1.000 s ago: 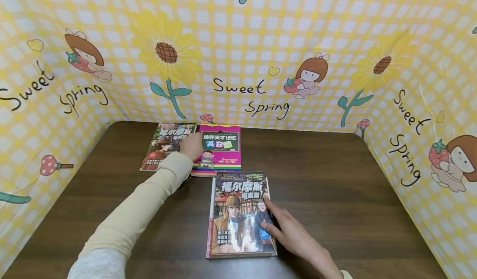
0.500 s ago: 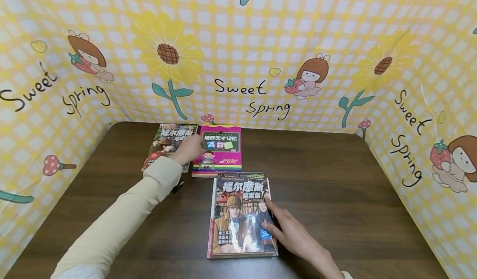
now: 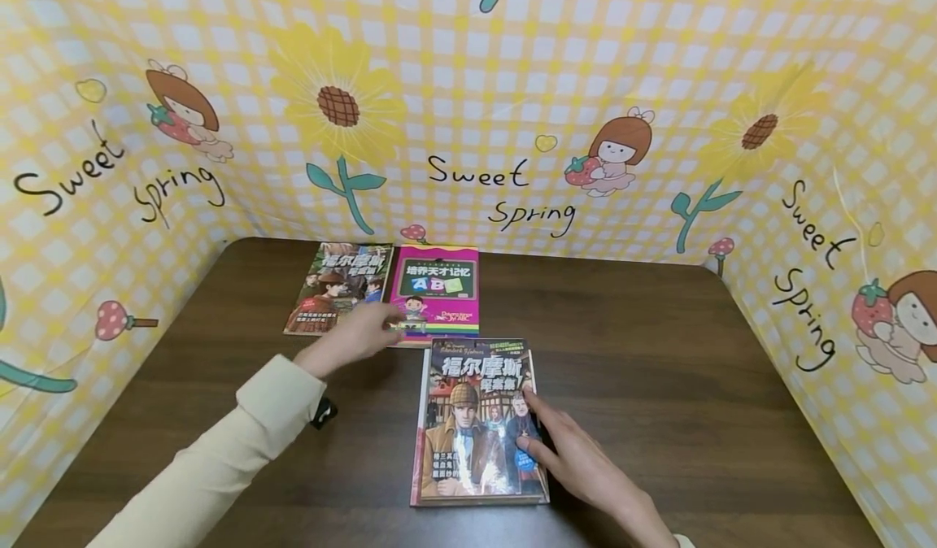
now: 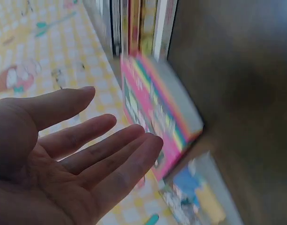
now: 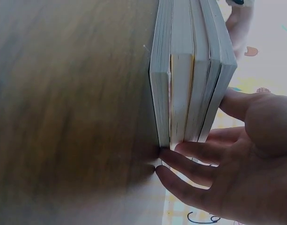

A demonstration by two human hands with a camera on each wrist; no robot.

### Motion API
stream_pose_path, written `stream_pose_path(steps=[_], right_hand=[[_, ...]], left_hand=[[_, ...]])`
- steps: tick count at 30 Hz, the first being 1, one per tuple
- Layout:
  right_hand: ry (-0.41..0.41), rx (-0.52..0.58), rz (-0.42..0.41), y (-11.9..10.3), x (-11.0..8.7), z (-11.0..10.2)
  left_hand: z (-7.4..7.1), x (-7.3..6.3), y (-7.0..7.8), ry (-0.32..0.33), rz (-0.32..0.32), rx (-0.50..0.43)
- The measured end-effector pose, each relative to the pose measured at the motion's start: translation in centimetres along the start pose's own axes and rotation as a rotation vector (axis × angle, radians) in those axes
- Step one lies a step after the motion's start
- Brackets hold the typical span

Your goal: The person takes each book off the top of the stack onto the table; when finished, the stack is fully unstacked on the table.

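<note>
A stack of several books (image 3: 472, 430) lies near the front of the table; the top one has a glossy cover with a figure in a checked cap. My right hand (image 3: 586, 463) rests at its right side, thumb on the cover's edge. In the right wrist view, the fingers (image 5: 195, 164) lie against the side of the stack (image 5: 183, 89). My left hand (image 3: 355, 337), fingers loosely extended, is over the lower left corner of a pink ABC book (image 3: 463, 308), holding nothing. To its left lies another book (image 3: 322, 288) with a similar detective cover.
The brown wooden table (image 3: 622, 369) is walled at the back and sides by a yellow checked cloth (image 3: 468, 84). Both far books lie close to the back cloth. A small black device (image 3: 322, 412) shows at my left cuff.
My left hand has drawn back toward me from between the two far books, uncovering more of their covers. The right hand and the near stack stay in place.
</note>
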State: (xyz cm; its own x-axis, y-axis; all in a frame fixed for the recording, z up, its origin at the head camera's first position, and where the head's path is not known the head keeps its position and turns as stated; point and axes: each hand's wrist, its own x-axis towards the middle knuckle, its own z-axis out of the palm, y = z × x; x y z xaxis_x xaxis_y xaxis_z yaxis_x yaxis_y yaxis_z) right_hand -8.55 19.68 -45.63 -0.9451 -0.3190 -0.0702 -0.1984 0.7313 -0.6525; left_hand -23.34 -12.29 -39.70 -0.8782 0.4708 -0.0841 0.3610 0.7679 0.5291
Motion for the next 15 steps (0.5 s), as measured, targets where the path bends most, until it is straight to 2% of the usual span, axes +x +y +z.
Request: stream_pose_path(steps=[5, 8, 11, 15], right_hand=[[-0.001, 0.001, -0.002, -0.1, 0.0, -0.1], [0.013, -0.002, -0.009, -0.1, 0.2, -0.3], [0.020, -0.005, -0.007, -0.1, 0.2, -0.3], [0.009, -0.007, 0.012, 0.0, 0.1, -0.1]], left_hand=[[3.0, -4.0, 2.9, -0.042, -0.009, -0.121], [4.7, -6.0, 4.6, -0.054, -0.008, -0.159], [5.9, -7.3, 5.4, -0.053, -0.024, -0.189], [7.1, -8.2, 5.6, -0.071, -0.040, -0.225]])
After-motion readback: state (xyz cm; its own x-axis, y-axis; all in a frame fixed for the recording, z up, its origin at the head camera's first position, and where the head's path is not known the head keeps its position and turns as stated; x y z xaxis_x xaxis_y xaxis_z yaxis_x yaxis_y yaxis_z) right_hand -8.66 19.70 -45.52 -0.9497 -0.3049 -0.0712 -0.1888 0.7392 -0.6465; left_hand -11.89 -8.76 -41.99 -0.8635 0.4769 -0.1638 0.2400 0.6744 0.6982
